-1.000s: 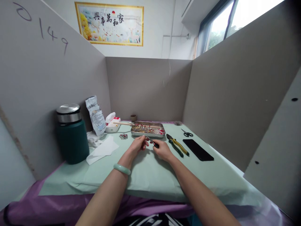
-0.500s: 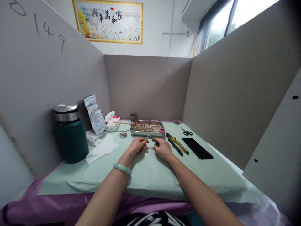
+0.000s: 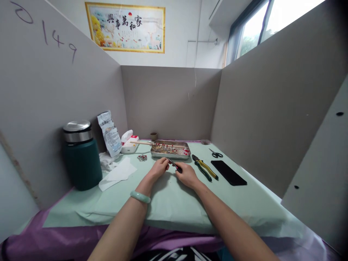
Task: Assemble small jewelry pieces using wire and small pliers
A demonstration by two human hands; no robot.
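My left hand (image 3: 160,168) is closed in a pinch at the front of the metal tray; whatever lies between its fingertips is too small to make out. In my right hand (image 3: 188,175) is a pair of small dark-handled pliers (image 3: 178,169), its slim metal jaws pointing left and reaching the left fingertips. Just beyond both hands stands the shallow metal tray (image 3: 170,157), holding many small red, gold and clear beads. A wooden stick (image 3: 140,143) lies across its left side. Left of the tray rests a little heap of red and silvery beadwork (image 3: 141,158).
To the right lie larger green-and-yellow pliers (image 3: 205,168), black scissors (image 3: 216,154) and a black phone (image 3: 228,172). On the left stand a green flask (image 3: 82,159), a foil pouch (image 3: 110,134), a tissue pack (image 3: 130,145) and white paper (image 3: 118,174). Grey panels enclose the table.
The pliers' jaws have swung left to the left fingertips, with the tool now lying flatter. My right hand has shifted slightly left; the left fingers have drawn closer together.
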